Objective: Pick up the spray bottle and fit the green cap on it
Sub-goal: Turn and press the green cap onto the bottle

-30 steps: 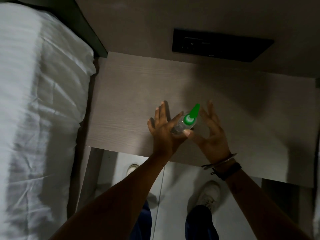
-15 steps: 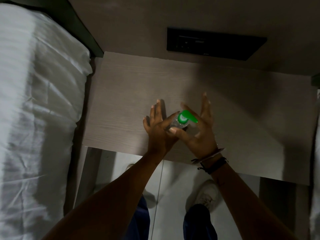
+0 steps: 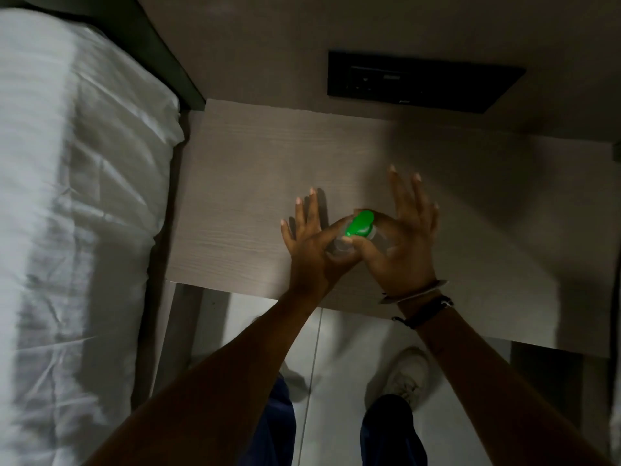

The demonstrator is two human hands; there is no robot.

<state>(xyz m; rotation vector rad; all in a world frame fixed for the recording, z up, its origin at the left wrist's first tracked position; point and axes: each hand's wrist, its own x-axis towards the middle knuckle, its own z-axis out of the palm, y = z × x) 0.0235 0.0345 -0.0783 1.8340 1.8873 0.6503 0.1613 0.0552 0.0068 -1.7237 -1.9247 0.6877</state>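
Note:
A small clear spray bottle (image 3: 339, 245) stands between my two hands above the wooden bedside table (image 3: 242, 196). Its green cap (image 3: 359, 224) sits on top, the long tip pointing up and right. My left hand (image 3: 311, 240) grips the bottle's body with thumb and first finger, the other fingers spread flat. My right hand (image 3: 400, 240) pinches the cap with thumb and forefinger, its other fingers fanned upward. Most of the bottle is hidden by my hands.
A bed with white sheets (image 3: 74, 230) fills the left side. A black socket panel (image 3: 423, 80) is set in the wall behind the table. Below the table's front edge are a pale floor and my white shoe (image 3: 408, 375).
The green cap's tip has swung round, from up-right to right and back toward up-right. My right hand has closed in on the cap. The bottle stays in my left hand.

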